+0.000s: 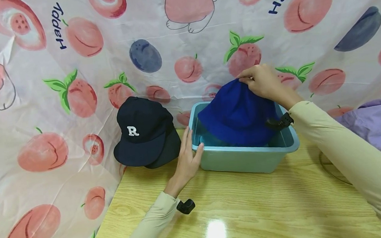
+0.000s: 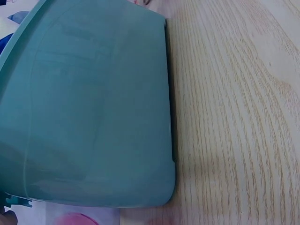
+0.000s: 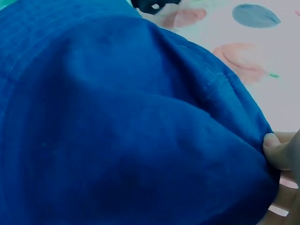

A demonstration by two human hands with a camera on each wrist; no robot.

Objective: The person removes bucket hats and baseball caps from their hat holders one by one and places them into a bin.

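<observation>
My right hand [image 1: 261, 81] pinches the crown of a blue bucket hat [image 1: 236, 112] above a blue-green plastic bin [image 1: 239, 161]. The hat's brim hangs down within the bin's rim. In the right wrist view, the hat [image 3: 131, 117] fills most of the picture, and the thumb and fingers of my right hand [image 3: 283, 164] grip its edge. At the bin's left front corner, my left hand [image 1: 189, 157] has its fingers extended against the rim. The left wrist view shows the bin's side wall [image 2: 93, 103] close up; only a bit of fingertip appears at the lower left corner.
Left of the bin, a navy cap with a white R [image 1: 142, 133] rests on another dark cap [image 1: 166, 151]. Purple cloth [image 1: 374, 126] lies at the right, near a thin dark ring [image 1: 331, 168]. A fruit-print curtain [image 1: 86, 78] hangs behind the wooden table [image 1: 248, 203].
</observation>
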